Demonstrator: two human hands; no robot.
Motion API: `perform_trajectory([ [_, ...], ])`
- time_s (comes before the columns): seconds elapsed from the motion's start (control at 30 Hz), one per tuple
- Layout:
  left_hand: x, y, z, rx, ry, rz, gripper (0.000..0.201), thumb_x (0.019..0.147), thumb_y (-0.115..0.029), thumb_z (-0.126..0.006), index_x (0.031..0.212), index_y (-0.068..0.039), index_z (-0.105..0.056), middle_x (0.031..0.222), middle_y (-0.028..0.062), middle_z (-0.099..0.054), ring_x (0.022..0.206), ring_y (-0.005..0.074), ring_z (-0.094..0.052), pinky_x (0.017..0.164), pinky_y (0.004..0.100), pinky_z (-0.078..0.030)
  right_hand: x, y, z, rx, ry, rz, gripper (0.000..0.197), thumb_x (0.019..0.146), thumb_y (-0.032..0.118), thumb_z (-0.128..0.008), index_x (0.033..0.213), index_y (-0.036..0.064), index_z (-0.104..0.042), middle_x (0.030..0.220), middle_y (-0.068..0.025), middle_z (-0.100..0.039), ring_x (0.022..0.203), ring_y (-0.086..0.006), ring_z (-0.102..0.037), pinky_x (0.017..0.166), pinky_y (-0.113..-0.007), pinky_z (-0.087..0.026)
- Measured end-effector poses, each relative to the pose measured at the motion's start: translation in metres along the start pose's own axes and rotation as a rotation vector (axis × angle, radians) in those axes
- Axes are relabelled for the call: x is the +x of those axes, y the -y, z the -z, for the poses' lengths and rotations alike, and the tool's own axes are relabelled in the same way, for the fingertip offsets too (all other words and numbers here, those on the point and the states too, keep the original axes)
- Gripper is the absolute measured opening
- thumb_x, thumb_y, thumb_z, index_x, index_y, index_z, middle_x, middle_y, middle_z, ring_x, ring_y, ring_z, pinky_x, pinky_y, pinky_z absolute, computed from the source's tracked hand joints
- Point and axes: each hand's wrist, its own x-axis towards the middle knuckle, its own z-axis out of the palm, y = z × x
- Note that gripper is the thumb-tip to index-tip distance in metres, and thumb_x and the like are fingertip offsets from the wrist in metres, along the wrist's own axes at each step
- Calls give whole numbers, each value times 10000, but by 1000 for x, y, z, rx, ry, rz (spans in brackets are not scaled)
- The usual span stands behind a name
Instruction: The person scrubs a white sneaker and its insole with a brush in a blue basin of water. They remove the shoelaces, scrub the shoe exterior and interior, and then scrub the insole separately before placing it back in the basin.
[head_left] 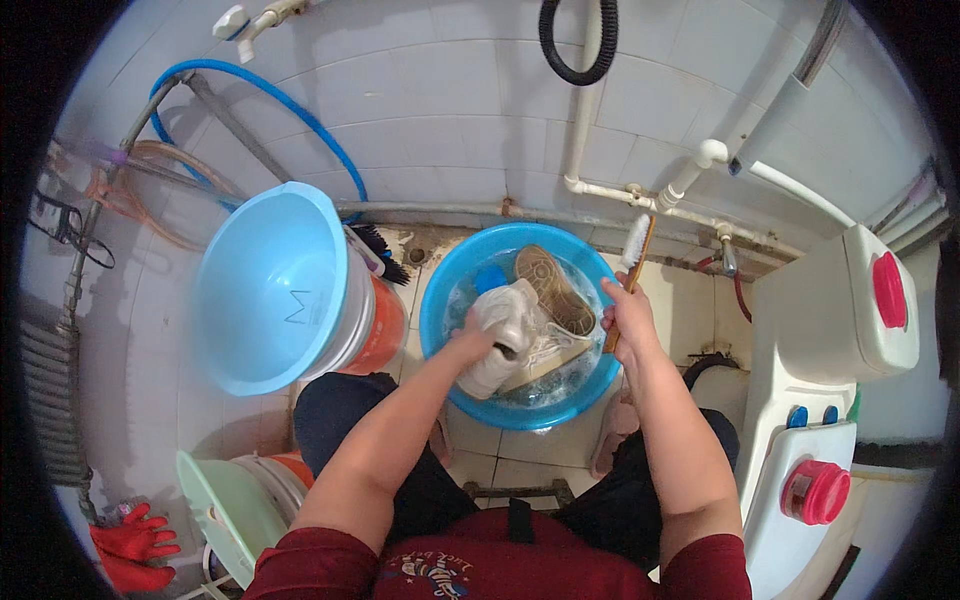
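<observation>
Both forearms come in from the lower edge, angled inward over a blue basin point(445, 345) of soapy water on the tiled floor.

Left hand point(478, 335): arm extended forward, wrist over the basin's near-left side, fingers wrapped around a white sneaker point(503, 335). Firm clasp on the upper part of the shoe; it sits tilted, toe end down toward the near rim.

Right hand point(625, 318): raised at the basin's right rim, fist closed around the wooden handle of a scrub brush point(636, 250). Brush is near upright, white bristle head at the top, clear of the water and the shoes.

Second sneaker point(555, 290) lies in the basin just beside the held one, tan sole facing up.

A light blue tub point(270, 285) rests tilted on an orange bucket point(385, 330), left of the basin. White washing machine point(830, 330) at right.
</observation>
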Motion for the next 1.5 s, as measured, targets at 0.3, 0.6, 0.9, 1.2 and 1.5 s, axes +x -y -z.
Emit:
perform_trajectory([
  [0.3,27,38,7,228,-145,21,716,864,-236,-495,1463,-75,-138,1366,310,-367,1229,433,-426,1007,462,-362,11,13,21,188,3,-34,523,857,116,-593,1314,7,-363,852,-50,-511,528,-100,-417,449,-256,-372],
  [0.6,52,-16,-111,435,-199,-587,767,770,-162,-656,1386,52,-252,1359,263,-347,1278,392,-343,1067,426,-303,19,26,40,169,-12,-65,531,869,117,-584,1336,8,-356,839,-19,-473,557,-85,-405,488,-237,-359],
  [0.9,135,-56,-207,-109,-205,84,1239,694,-524,-720,1436,1,122,1400,338,-250,1288,415,-331,1072,432,-298,26,40,46,185,-32,-146,492,871,137,-595,1312,36,-400,962,-28,-525,581,-72,-424,531,-241,-367],
  [1.2,145,-95,-221,6,-349,342,1302,638,-563,-741,1429,32,106,1377,338,-270,1265,432,-346,1051,459,-317,27,40,37,140,-5,-180,431,900,89,-549,1307,37,-415,1003,-35,-534,595,-64,-417,543,-228,-371],
  [1.5,136,-81,-176,-341,-213,355,1107,675,-395,-684,1465,-37,4,1387,285,-299,1248,395,-386,1014,469,-354,22,39,30,-1,21,-204,401,908,119,-541,1288,43,-437,980,-30,-557,606,-75,-449,550,-226,-382],
])
